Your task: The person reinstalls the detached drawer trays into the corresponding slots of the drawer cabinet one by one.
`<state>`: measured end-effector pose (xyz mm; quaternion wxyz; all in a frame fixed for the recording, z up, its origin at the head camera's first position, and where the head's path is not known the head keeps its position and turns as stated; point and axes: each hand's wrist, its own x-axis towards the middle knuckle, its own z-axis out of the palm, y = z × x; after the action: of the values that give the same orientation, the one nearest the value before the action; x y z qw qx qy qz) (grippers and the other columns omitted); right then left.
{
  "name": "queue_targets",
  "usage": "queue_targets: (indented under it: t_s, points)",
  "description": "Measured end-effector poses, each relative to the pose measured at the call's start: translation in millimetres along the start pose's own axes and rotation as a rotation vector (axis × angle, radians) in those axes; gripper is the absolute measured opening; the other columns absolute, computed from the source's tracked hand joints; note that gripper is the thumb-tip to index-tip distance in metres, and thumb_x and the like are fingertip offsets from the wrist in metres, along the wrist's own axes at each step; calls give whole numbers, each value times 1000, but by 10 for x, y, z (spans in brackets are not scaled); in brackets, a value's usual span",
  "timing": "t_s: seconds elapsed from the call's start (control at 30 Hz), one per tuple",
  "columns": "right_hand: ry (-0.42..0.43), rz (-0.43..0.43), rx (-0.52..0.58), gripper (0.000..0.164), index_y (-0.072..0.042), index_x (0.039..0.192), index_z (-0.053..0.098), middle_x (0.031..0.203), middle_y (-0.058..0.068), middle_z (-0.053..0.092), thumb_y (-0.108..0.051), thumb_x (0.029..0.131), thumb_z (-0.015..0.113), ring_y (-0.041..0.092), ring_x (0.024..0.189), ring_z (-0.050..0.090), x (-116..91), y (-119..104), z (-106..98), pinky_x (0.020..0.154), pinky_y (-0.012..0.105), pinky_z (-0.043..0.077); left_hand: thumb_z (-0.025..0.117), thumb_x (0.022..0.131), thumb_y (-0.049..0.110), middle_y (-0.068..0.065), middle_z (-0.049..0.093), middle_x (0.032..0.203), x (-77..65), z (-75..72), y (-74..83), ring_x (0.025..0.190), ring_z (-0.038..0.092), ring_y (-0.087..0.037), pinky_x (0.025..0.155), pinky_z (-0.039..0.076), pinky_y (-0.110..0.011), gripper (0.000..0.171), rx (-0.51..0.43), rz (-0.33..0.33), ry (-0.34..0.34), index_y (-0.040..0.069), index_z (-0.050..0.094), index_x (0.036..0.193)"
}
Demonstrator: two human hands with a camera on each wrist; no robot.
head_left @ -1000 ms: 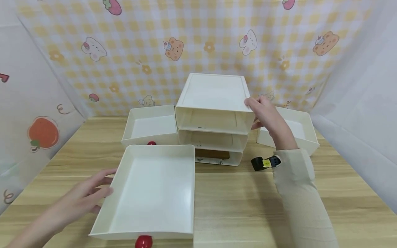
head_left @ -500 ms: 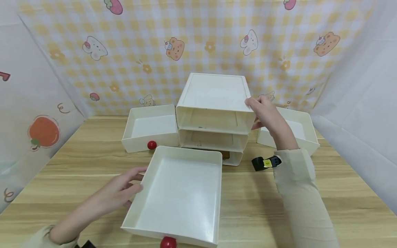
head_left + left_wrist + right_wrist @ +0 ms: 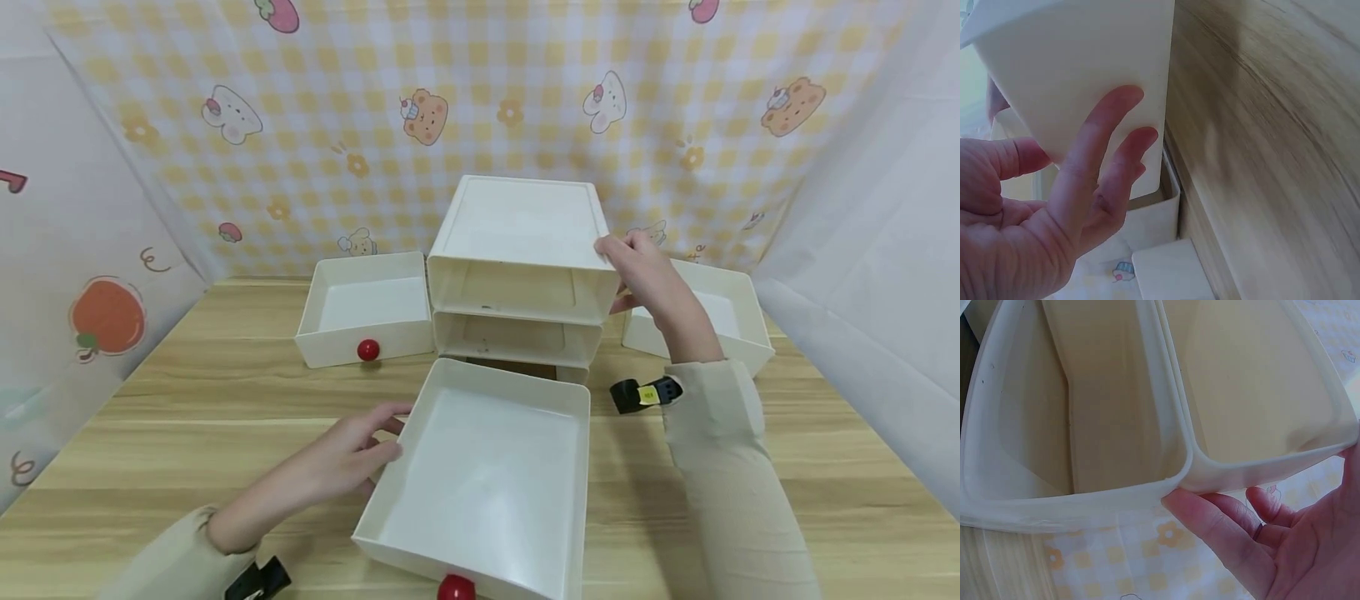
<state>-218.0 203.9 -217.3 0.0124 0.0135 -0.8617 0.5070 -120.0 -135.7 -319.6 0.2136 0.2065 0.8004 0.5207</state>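
A white drawer [image 3: 487,475] with a round red knob [image 3: 456,587] lies at an angle on the wooden table, its far end overlapping the bottom opening of a white drawer cabinet [image 3: 525,221]. My left hand [image 3: 348,454] is at the drawer's left side. Fingertips [image 3: 1125,97] press its outer wall, and the thumb touches the upper edge. My right hand [image 3: 648,271] holds the cabinet's top right corner, one finger lying over the top edge. In the right wrist view another fingertip [image 3: 1179,500] touches the joint between two openings. The cabinet's upper two openings hold no drawers.
Another white drawer [image 3: 367,300], with a red knob [image 3: 367,350], stands left of the cabinet. A further white drawer [image 3: 723,312] stands to its right, partly behind my right hand. A yellow checked cloth [image 3: 510,100] hangs behind.
My left hand has moved the front drawer to the right, from left of the cabinet to before its bottom opening, and the drawer has turned slightly. My right hand keeps its place.
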Motion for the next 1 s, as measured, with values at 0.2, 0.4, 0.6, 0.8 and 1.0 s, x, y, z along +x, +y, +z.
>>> queue_targets:
  t_s: [0.2, 0.4, 0.6, 0.8, 1.0]
  points:
    - [0, -5, 4, 32, -11, 85, 29, 94, 6, 33, -42, 92, 38, 15, 65, 47, -4, -5, -4, 56, 30, 54, 43, 94, 5, -29, 49, 120, 91, 44, 16, 83, 63, -21, 56, 56, -36, 47, 3, -14, -1, -4, 32, 139]
    - [4, -10, 7, 32, -11, 85, 30, 94, 6, 34, -41, 92, 38, 14, 63, 48, -2, -6, 2, 55, 29, 54, 44, 93, 6, -29, 49, 120, 146, 64, 7, 85, 62, -21, 57, 57, -37, 47, -16, -25, 0, -3, 32, 138]
    - [-1, -8, 4, 32, -11, 85, 29, 93, 6, 32, -41, 92, 38, 14, 64, 46, -8, -1, -1, 56, 30, 54, 43, 94, 6, -28, 48, 119, 175, 72, -10, 84, 62, -20, 58, 57, -38, 47, -39, -40, 5, -3, 31, 139]
    - [-1, -11, 9, 32, -11, 86, 30, 97, 7, 36, -41, 92, 38, 15, 67, 54, -7, -1, 1, 57, 30, 55, 43, 93, 5, -28, 48, 120, 201, 85, -20, 85, 63, -21, 58, 57, -37, 48, -38, -54, 23, -4, 30, 138]
    - [4, -8, 1, 32, -12, 84, 29, 94, 6, 34, -41, 92, 38, 14, 65, 49, 1, 0, 5, 56, 30, 54, 42, 93, 5, -28, 48, 119, 222, 95, -26, 86, 62, -22, 59, 57, -36, 47, -32, -71, 42, -4, 31, 138]
